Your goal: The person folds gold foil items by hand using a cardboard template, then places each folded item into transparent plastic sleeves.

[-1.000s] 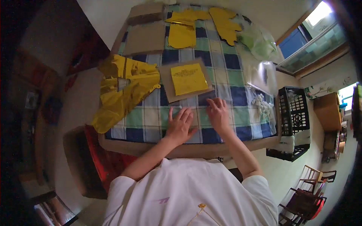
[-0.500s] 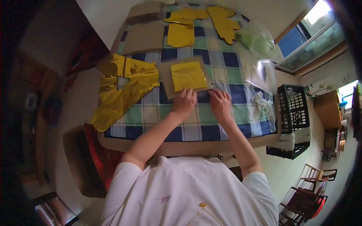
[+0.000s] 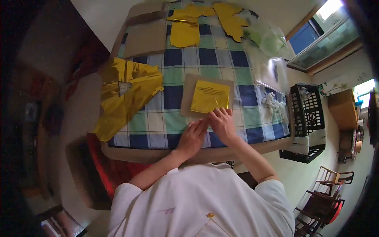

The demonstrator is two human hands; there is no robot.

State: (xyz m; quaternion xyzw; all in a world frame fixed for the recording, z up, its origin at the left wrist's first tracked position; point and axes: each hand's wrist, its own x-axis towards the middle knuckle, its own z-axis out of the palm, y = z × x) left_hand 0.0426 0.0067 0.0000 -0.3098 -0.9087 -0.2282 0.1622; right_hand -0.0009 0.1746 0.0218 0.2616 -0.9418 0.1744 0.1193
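A square cardboard piece (image 3: 187,93) lies on the checked cloth (image 3: 173,119) in front of me, with a folded gold foil packet (image 3: 210,96) on top that bears small print. My right hand (image 3: 222,122) is at the lower edge of the packet and cardboard, fingers bent; what its fingertips pinch, if anything, is hidden. Just left of it and lower, my left hand (image 3: 192,136) has its fingers close together near the cardboard's bottom edge, fingertips beside the right hand.
A gold foil shape (image 3: 130,85) lies at the left, and more foil pieces (image 3: 184,33) at the back. Cardboard sheets (image 3: 145,38) are at the back left. Clear plastic bags (image 3: 272,73) and a white crumpled bundle (image 3: 274,106) lie at the right, beside a black crate (image 3: 308,112).
The cardboard with the foil packet has shifted right and nearer to me and turned slightly. My left hand has moved down, and my right hand has moved left and down, closer to it.
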